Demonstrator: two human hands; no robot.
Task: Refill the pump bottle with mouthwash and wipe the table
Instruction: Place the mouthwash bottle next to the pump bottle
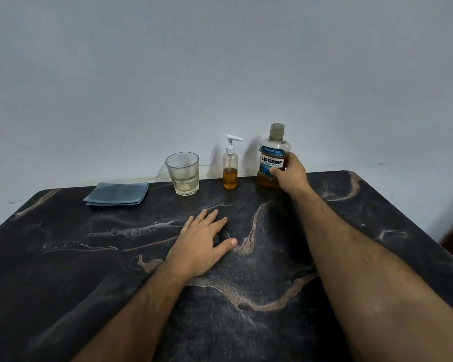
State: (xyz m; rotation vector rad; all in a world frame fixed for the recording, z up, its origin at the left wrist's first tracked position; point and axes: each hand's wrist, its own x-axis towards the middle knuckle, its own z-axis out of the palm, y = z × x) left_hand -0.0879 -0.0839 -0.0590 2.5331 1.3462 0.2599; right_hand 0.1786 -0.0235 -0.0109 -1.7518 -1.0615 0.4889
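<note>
A capped mouthwash bottle (272, 150) with amber liquid and a blue label stands at the back of the dark marble table (89, 257). My right hand (289, 176) is wrapped around its lower right side. Left of it stands a small clear pump bottle (230, 168), about a third full of amber liquid, with a white pump on top. A folded blue cloth (117, 193) lies at the back left. My left hand (203, 244) rests flat on the table, fingers spread, holding nothing.
A clear drinking glass (182, 173) with a little pale liquid stands between the cloth and the pump bottle. A plain grey wall rises directly behind the table. The table's right edge drops off near a dark floor area.
</note>
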